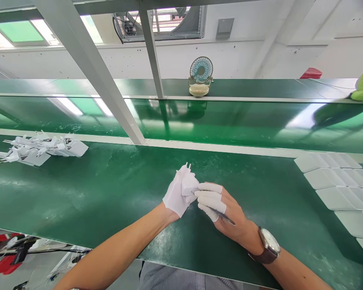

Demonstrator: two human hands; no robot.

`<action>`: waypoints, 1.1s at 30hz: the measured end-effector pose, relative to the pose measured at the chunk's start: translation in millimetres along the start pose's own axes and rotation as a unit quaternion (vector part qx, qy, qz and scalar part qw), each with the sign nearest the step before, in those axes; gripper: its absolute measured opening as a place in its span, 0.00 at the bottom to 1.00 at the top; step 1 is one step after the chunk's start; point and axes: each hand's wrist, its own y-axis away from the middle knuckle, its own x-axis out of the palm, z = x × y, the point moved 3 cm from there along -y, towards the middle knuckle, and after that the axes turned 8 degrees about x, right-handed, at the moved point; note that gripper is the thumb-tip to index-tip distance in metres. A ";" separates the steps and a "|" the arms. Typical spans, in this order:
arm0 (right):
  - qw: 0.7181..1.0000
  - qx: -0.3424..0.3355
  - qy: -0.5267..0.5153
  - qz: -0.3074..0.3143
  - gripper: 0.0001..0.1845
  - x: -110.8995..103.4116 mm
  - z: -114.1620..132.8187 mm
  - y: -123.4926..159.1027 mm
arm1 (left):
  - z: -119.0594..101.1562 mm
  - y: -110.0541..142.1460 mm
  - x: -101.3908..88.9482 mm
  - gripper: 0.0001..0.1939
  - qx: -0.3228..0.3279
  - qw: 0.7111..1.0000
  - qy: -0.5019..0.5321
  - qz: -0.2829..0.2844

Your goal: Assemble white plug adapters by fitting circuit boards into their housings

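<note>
My left hand [176, 194], in a white glove, is closed around a white plug adapter [190, 186]. Two metal pins [188, 165] stick up from the adapter's far end. My right hand [219, 203] wears white finger covers and pinches slim dark tweezers [225, 217], whose rear end shows below the fingers. The front of the tweezers meets the near right side of the adapter, and its exact tip is hard to make out. Both hands are just above the green tabletop [117, 181], in front of my body.
At the left lies a heap of white plug parts [45, 147]. Rows of white plastic housings [335, 179] line the right side. A slanted white post [109, 92] rises behind the table edge. Beyond the green belt [230, 125], a small fan [201, 74] stands on a shelf.
</note>
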 end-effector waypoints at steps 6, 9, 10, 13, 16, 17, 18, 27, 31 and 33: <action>0.999 0.027 -0.021 0.020 0.29 3.9 2.5 -4.0 | 5.1 -4.9 -6.3 0.18 0.028 0.998 -0.023 -0.045; 0.998 0.048 -0.017 0.033 0.27 4.3 4.8 -5.5 | 6.8 -2.2 -6.8 0.18 0.037 0.995 -0.035 -0.089; 0.998 0.053 -0.017 0.036 0.27 4.0 6.1 -6.2 | 7.3 -0.5 -6.4 0.18 0.041 0.993 -0.039 -0.102; 0.997 0.062 -0.028 0.032 0.26 1.7 10.7 -9.7 | 9.0 4.6 -4.2 0.19 0.059 0.989 -0.046 -0.129; 0.995 0.079 -0.044 0.037 0.25 0.9 12.4 -12.3 | 9.8 6.6 -3.0 0.20 0.090 0.984 -0.054 -0.145; 0.995 0.081 -0.043 0.041 0.25 1.4 12.1 -12.1 | 9.8 6.4 -2.9 0.21 0.099 0.983 -0.053 -0.145; 0.995 0.078 -0.040 0.045 0.26 2.2 11.4 -11.3 | 9.9 5.8 -3.0 0.21 0.103 0.983 -0.051 -0.142; 0.989 0.124 -0.085 -0.013 0.17 -4.1 0.1 -12.2 | -1.8 -7.3 -7.0 0.19 0.080 0.994 -0.029 -0.061; 0.974 0.193 -0.016 -0.115 0.12 -26.2 -11.5 -14.1 | -12.4 -10.4 -6.3 0.21 0.060 0.996 0.049 -0.047; 0.963 0.224 0.061 -0.137 0.13 -33.7 -26.0 -11.7 | -17.2 -9.1 -4.0 0.22 0.053 0.994 0.084 -0.039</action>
